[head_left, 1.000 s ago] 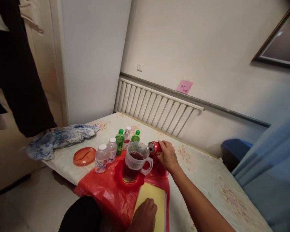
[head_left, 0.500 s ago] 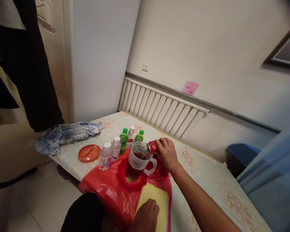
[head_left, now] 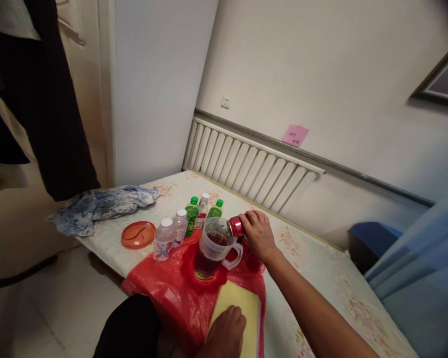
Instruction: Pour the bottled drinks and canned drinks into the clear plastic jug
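The right hand has its grip closed around a red can. The can is tipped on its side, with its open end over the rim of a clear jug. The jug has dark brown drink in it and a handle on the side near the hand. It stands on a red plastic bag on the worktop.

The left hand lies flat on a yellow pad, fingers loose, holding nothing.

Just left of the jug stand two small white-capped bottles. Behind them are green bottles. An orange lid lies farther left, near a blue and white cloth. A pink note is stuck on the wall.
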Demonstrator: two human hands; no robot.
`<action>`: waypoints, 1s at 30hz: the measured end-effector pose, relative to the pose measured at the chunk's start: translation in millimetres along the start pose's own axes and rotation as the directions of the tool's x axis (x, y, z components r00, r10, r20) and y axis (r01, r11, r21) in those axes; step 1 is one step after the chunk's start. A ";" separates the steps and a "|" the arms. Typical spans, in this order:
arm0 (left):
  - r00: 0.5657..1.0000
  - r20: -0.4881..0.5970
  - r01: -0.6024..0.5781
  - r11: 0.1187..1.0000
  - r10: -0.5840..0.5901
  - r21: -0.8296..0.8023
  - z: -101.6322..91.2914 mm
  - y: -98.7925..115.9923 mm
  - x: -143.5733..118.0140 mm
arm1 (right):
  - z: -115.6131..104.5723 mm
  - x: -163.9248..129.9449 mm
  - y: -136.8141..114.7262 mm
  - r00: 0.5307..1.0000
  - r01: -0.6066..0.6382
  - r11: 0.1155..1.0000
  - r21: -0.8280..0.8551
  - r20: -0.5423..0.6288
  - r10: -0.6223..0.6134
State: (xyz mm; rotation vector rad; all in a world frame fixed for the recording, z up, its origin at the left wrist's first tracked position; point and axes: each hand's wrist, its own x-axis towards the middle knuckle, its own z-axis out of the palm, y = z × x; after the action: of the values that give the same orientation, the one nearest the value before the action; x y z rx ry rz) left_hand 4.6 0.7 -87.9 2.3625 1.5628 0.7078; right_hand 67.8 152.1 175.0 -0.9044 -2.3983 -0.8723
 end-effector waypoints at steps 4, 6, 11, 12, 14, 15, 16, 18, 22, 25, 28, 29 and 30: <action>1.000 0.013 0.001 1.000 -0.001 0.012 -3.9 2.2 2.0 | -1.2 0.9 -0.4 1.000 0.017 1.000 -0.017 0.007 -0.017; 1.000 0.021 -0.004 1.000 0.004 0.014 -5.8 2.8 2.0 | -1.9 1.1 -0.7 1.000 0.019 1.000 -0.025 0.008 -0.019; 1.000 0.026 -0.005 1.000 0.005 0.014 -7.1 2.1 0.9 | -2.3 0.7 -1.0 1.000 0.025 0.998 -0.051 0.017 -0.025; 1.000 0.026 -0.006 1.000 0.006 0.014 -6.9 1.8 0.7 | -2.0 0.4 -1.0 1.000 0.026 0.998 -0.055 0.015 -0.025; 1.000 0.026 -0.012 1.000 0.011 0.012 -6.2 1.2 0.8 | -1.4 -0.2 -1.0 1.000 0.028 0.998 -0.056 0.013 -0.028; 1.000 0.026 -0.014 1.000 0.013 0.012 -5.9 0.9 0.9 | -1.2 -0.4 -1.1 0.999 0.029 0.998 -0.054 0.014 -0.028; 1.000 0.026 -0.015 1.000 0.014 0.012 -5.6 0.7 1.0 | -1.1 -0.6 -1.3 0.999 0.030 0.998 -0.051 0.018 -0.029; 1.000 0.024 -0.016 1.000 0.016 0.014 -5.1 0.6 1.4 | -1.1 -0.9 -1.7 0.999 0.027 0.999 -0.047 0.026 -0.026; 1.000 0.014 -0.021 1.000 0.021 0.018 -4.7 0.4 1.5 | -1.1 -0.8 -2.2 0.999 0.027 0.999 -0.046 0.036 -0.025; 1.000 0.015 -0.027 0.999 0.027 0.023 -4.8 0.3 1.2 | -0.1 -0.8 -2.1 0.999 0.032 0.998 -0.051 0.035 -0.030; 0.999 0.008 -0.033 0.999 0.033 0.025 -5.0 0.3 0.4 | 0.9 -1.1 -2.1 0.999 0.035 0.998 -0.051 0.020 -0.034; 0.999 0.003 -0.034 0.999 0.034 0.025 -4.9 0.2 0.2 | 1.1 -1.2 -2.2 0.999 0.035 0.998 -0.052 0.015 -0.034; 0.999 -0.001 -0.036 0.999 0.036 0.025 -4.7 0.1 0.0 | 1.2 -1.3 -2.3 0.999 0.035 0.998 -0.053 0.011 -0.034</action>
State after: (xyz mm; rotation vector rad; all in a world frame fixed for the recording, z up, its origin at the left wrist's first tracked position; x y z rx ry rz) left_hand 2.3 0.3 -83.8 2.4141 1.5420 0.7013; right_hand 66.8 151.0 172.5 -0.8916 -2.4163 -0.9509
